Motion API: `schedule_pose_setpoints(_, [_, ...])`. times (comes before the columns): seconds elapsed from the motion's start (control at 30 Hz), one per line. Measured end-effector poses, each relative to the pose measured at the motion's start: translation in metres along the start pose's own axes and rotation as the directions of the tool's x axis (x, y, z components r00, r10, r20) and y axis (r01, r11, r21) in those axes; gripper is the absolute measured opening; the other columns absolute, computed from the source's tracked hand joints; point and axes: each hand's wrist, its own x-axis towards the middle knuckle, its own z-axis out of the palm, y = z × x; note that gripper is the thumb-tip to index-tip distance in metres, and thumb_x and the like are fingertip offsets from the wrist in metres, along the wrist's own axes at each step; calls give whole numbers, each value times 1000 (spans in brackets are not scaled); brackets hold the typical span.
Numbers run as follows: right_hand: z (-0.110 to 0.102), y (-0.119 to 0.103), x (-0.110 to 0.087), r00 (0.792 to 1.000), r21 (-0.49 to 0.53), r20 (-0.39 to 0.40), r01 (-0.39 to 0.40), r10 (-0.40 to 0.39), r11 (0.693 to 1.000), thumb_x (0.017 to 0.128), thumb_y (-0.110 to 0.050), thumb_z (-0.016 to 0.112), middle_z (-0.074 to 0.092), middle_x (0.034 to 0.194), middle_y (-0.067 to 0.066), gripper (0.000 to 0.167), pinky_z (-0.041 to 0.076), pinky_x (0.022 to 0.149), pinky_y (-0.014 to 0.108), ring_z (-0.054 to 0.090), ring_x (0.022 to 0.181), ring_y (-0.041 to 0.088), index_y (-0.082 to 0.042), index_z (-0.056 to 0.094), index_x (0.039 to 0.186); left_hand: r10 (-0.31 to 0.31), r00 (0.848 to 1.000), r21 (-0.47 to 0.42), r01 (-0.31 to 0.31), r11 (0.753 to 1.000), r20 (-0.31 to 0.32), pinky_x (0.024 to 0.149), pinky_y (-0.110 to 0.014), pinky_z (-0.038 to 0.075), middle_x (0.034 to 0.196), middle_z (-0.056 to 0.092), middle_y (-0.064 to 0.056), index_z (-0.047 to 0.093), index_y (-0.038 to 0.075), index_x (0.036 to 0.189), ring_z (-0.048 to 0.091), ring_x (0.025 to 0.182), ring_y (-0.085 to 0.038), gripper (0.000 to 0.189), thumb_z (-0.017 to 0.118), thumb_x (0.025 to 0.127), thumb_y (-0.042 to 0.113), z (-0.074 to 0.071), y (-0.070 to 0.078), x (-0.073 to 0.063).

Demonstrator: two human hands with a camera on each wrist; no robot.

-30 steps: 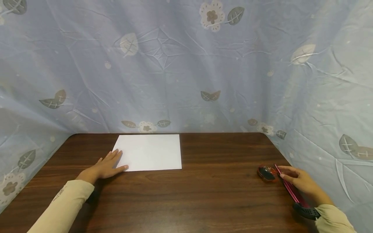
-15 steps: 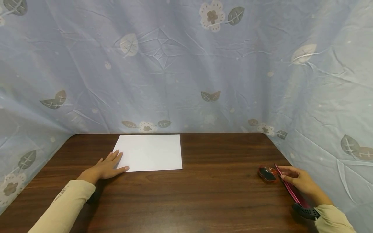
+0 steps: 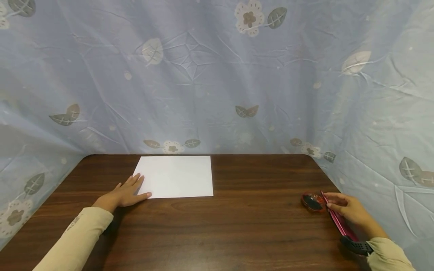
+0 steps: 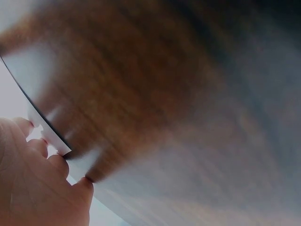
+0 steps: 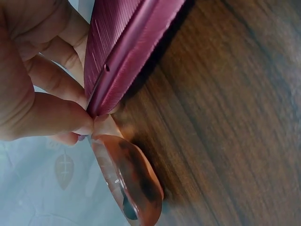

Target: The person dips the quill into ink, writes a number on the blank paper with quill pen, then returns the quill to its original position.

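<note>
A white sheet of paper [image 3: 176,177] lies toward the back of the table, left of the middle. My left hand [image 3: 127,192] rests with spread fingers on its near left corner. In the left wrist view the fingertips [image 4: 59,165] sit by the paper's edge. At the right, my right hand [image 3: 352,212] pinches the end of a flat, ribbed magenta thing [image 5: 131,56] with a rounded, rod-like edge. Touching that end is a translucent orange-red thing [image 5: 136,183] with a dark middle, perhaps one lens of sunglasses. The magenta thing is partly hidden by the hand.
The dark brown wooden table [image 3: 217,233] has rounded far corners. A pale blue curtain [image 3: 217,75] with leaves and flowers stands behind it and along both sides, near the right hand. A black band [image 3: 356,246] circles the right wrist.
</note>
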Motion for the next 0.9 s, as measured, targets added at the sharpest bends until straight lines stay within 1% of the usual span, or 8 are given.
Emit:
schedule_pose_setpoints(0.1, [0,0,0,1000,78,0,23,-23,997,91,1,61,70,97,-13,31,52,62,21,68,76,5,-5,64,122,-1,1000,-1,1,1000,3,104,-73,6,154,10,-32,19,-7,149,7,139,-53,92,48,92,59,0,1,0])
schedule_pose_setpoints(0.2, [-1,-2,0,1000,103,-14,1,1,995,92,-1,60,70,96,-14,34,51,60,21,68,74,7,-22,66,118,-2,1000,5,2,1000,3,104,-73,7,154,10,-32,19,-7,149,8,139,-54,92,48,92,59,0,1,0])
schedule_pose_setpoints(0.33, [-4,-4,1,997,84,-27,-69,71,994,95,-11,60,70,95,-16,31,48,58,21,67,77,4,-26,65,122,-3,1000,11,3,1000,2,104,-73,7,154,10,-32,19,-7,149,8,139,-54,92,48,92,59,-1,1,0])
schedule_pose_setpoints(0.47, [-6,-3,1,996,221,-2,-84,87,972,99,-13,54,71,99,-15,32,50,64,18,67,85,2,-31,62,124,-4,1000,5,4,1000,6,104,-73,6,154,9,-32,19,-8,149,7,139,-54,92,48,92,59,-2,2,-1])
schedule_pose_setpoints(0.57, [-6,0,2,999,424,25,-43,36,905,101,-5,46,71,104,-11,38,52,73,16,67,92,3,-32,63,120,-4,1000,6,4,1000,10,104,-73,6,154,9,-33,18,-8,149,7,139,-54,92,48,92,59,-3,2,-1])
schedule_pose_setpoints(0.7, [-4,2,3,998,643,20,30,-55,765,98,9,40,71,108,-6,47,53,80,18,66,99,4,-25,66,119,-3,1000,4,3,1000,13,104,-73,6,154,9,-33,18,-8,149,7,139,-54,92,48,93,58,-4,3,-1])
schedule_pose_setpoints(0.77, [-3,1,3,997,709,10,49,-80,703,97,12,39,70,109,-4,50,53,82,19,66,99,4,-22,67,120,-3,1000,3,3,1000,13,104,-73,6,154,9,-33,18,-8,149,7,139,-54,92,48,93,58,-4,3,-2])
schedule_pose_setpoints(0.9, [-1,-3,2,997,794,-21,59,-70,606,96,16,37,71,108,-1,51,53,83,20,66,99,6,-17,67,121,-7,1000,7,7,1000,13,104,-73,6,154,9,-32,19,-7,149,7,139,-54,92,48,92,59,-3,3,-1])
